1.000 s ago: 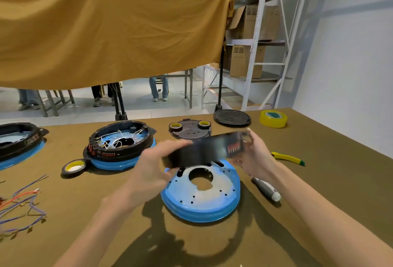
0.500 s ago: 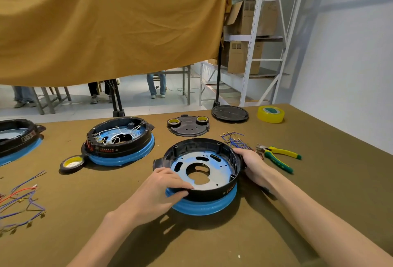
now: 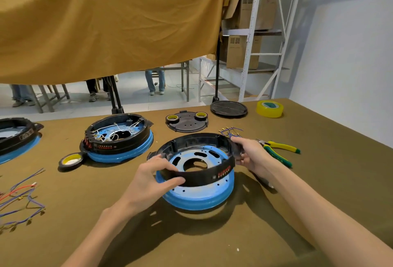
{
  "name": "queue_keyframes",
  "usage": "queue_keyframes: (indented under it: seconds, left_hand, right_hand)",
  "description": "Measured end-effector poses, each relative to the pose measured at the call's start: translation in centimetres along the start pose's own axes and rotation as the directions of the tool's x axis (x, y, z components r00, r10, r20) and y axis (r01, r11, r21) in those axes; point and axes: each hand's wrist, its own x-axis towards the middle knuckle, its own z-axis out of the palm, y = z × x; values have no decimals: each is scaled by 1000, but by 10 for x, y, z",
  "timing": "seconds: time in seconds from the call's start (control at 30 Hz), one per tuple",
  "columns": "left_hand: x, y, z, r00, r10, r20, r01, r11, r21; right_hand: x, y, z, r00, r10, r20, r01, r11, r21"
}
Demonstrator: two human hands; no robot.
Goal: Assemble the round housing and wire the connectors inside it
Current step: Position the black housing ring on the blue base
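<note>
A black plastic ring (image 3: 204,176) with red lettering hangs tilted just above a blue round base plate (image 3: 200,194) on the brown table. My left hand (image 3: 155,178) pinches the ring's near left wall. My right hand (image 3: 249,156) grips its far right side. The ring's front edge is raised off the blue plate; its back edge lies near the plate's far rim. A small bundle of blue wires with connectors (image 3: 230,131) lies just behind my right hand.
A wired housing (image 3: 119,139) stands at left, with a tape roll (image 3: 71,160) beside it. Behind are a black cover (image 3: 187,122), a black lid (image 3: 228,109) and yellow tape (image 3: 269,109). Pliers (image 3: 278,149) lie at right. Loose wires (image 3: 21,198) lie at far left.
One second ago the ring was held up in the air; half a second ago it sat flat on the blue plate. Now both hands have lifted and tilted it off the plate.
</note>
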Motion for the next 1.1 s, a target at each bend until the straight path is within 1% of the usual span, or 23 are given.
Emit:
queue_keyframes:
  seconds: [0.1,0.2,0.33,0.4,0.47,0.5,0.57,0.63,0.67,0.7,0.73,0.77,0.8,0.87,0.93,0.97,1.0,1.03,1.07,1.1]
  left_hand:
    - [8,16,-13,992,-76,-97,61,987,-149]
    - [16,27,-21,982,-122,-146,79,959,-272]
    - [19,31,-23,974,-159,-158,99,938,-333]
    - [20,30,-24,967,-205,-154,135,917,-375]
    - [21,31,-25,960,-245,-138,157,874,-459]
    - [22,32,-24,954,-273,-123,167,828,-535]
    - [25,37,-22,931,-357,-73,202,672,-713]
    - [31,41,-20,880,-474,-20,273,539,-797]
    - [34,41,-20,835,-550,17,333,480,-812]
    - [38,40,-20,775,-628,68,403,408,-819]
    - [41,38,-20,713,-691,120,466,339,-817]
    - [44,34,-20,659,-735,157,519,293,-803]
    - [47,30,-18,622,-765,167,559,285,-779]
    - [52,20,-10,603,-789,113,606,362,-708]
    - [53,10,1,628,-777,48,642,482,-596]
    - [51,4,6,657,-754,22,667,568,-482]
    - [48,-3,11,688,-725,-1,677,643,-357]
    - [45,-10,14,708,-706,-29,675,688,-265]
    - [42,-17,18,712,-701,-45,674,700,-235]
    - [39,-23,21,707,-705,-44,677,694,-244]
  right_hand:
    - [-4,-12,3,998,-62,10,61,997,51]
    - [-4,-16,8,997,-56,50,50,993,111]
    - [-5,-15,7,995,-79,60,74,994,78]
    - [-7,-13,6,988,-140,67,136,989,63]
    - [-9,-14,6,963,-245,113,236,968,83]
    - [-12,-14,6,939,-303,162,288,951,112]
    - [-17,-17,7,888,-385,250,346,919,187]
    - [-22,-20,6,871,-414,265,362,905,224]
    - [-25,-22,5,869,-421,261,373,903,214]
    - [-26,-23,4,871,-423,251,388,904,179]
    - [-26,-24,3,873,-425,240,405,905,132]
    - [-26,-24,3,875,-425,232,417,905,84]
    - [-24,-22,4,883,-414,223,418,908,34]
    - [-18,-17,9,925,-333,181,354,930,-99]
    - [-13,-10,16,976,-191,107,211,952,-220]
    - [-9,-6,19,990,-135,50,143,952,-271]
    - [-5,-2,22,993,-114,-13,103,937,-335]
    - [-1,1,25,989,-136,-65,97,905,-413]
    - [3,4,27,979,-175,-100,105,866,-489]
    - [5,5,30,971,-204,-121,106,829,-549]
